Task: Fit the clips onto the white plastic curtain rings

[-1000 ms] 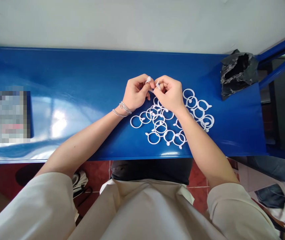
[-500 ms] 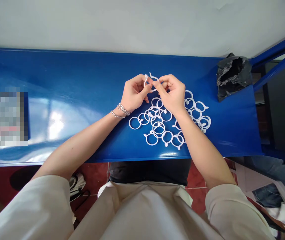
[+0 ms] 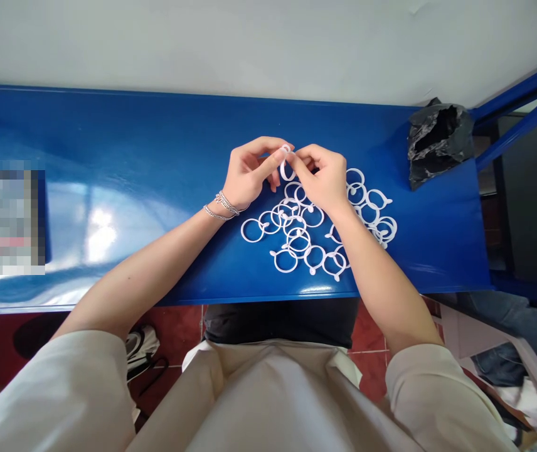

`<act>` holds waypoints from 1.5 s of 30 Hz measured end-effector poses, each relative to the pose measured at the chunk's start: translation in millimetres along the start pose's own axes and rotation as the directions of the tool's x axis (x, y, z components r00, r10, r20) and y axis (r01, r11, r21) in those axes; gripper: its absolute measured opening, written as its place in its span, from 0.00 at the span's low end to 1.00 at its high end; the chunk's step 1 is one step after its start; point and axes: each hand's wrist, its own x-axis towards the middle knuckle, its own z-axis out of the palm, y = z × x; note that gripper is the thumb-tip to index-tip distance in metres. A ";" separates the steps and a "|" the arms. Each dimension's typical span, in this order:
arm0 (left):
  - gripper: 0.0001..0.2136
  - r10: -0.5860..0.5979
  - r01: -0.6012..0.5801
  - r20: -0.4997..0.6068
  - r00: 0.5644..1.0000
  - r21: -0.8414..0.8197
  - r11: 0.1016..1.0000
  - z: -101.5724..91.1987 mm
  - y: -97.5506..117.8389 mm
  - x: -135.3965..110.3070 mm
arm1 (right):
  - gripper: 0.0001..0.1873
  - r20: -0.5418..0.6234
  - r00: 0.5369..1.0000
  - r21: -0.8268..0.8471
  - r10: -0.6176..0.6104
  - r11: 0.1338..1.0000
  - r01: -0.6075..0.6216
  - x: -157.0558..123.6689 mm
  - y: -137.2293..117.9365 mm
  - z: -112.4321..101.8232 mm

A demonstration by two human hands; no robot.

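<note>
The fingertips of my left hand (image 3: 248, 174) and my right hand (image 3: 322, 179) meet at a white plastic ring (image 3: 287, 169), pinching it from both sides near its top. My left forefinger and thumb press against its upper edge, my right fingertips (image 3: 302, 157) close in just beside them, and my remaining fingers curl loosely toward my palms. The ring stands on edge in my grip, above the back of the pile and clear of the tabletop. My fingers cover much of it, so I can't quite tell whether its small tab is fastened or only held there. Right below my hands lies a loose pile of matching white rings (image 3: 315, 232), many overlapping, each with a small tab or knobbed stub, spread across the middle of the blue tabletop (image 3: 132, 125). Near the back right corner sits a crumpled black plastic bag (image 3: 435, 144), its mouth open and dark, with nothing inside that I can make out. Chain bracelets (image 3: 224, 204) circle my left wrist. At the left end of the tabletop lies a pixelated rectangular object (image 3: 5, 220), too blurred to name. Beyond the front edge, my cream sleeves (image 3: 438, 395) lie over red floor tiles (image 3: 179, 333).
</note>
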 end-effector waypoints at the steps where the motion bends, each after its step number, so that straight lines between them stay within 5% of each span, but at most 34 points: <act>1: 0.20 0.001 -0.001 -0.014 1.000 -0.005 1.000 0.3 0.1 0.3 | 0.30 0.007 1.000 -0.003 0.002 1.000 -0.002 -0.2 -0.9 -0.1; 11: 0.21 -0.074 0.075 0.014 0.997 -0.114 0.991 -2.4 -4.3 3.9 | 0.26 -0.008 1.000 0.047 0.003 0.999 -0.002 -1.4 -7.5 -1.7; 21: 0.18 -0.353 0.401 0.189 0.916 -0.415 0.817 -23.6 3.8 16.3 | 0.24 -0.027 0.986 0.040 -0.165 0.985 0.166 -3.8 -10.8 -5.2; 36: 0.21 -0.332 0.376 0.178 0.926 -0.398 0.837 -24.3 4.6 14.6 | 0.13 0.000 0.986 -0.184 -0.168 0.969 0.165 -13.5 -13.7 0.8; 45: 0.22 -0.323 0.358 0.154 0.934 -0.373 0.856 -20.2 9.3 12.2 | 0.17 0.075 0.977 -0.317 -0.199 0.924 0.212 -14.8 -17.1 6.0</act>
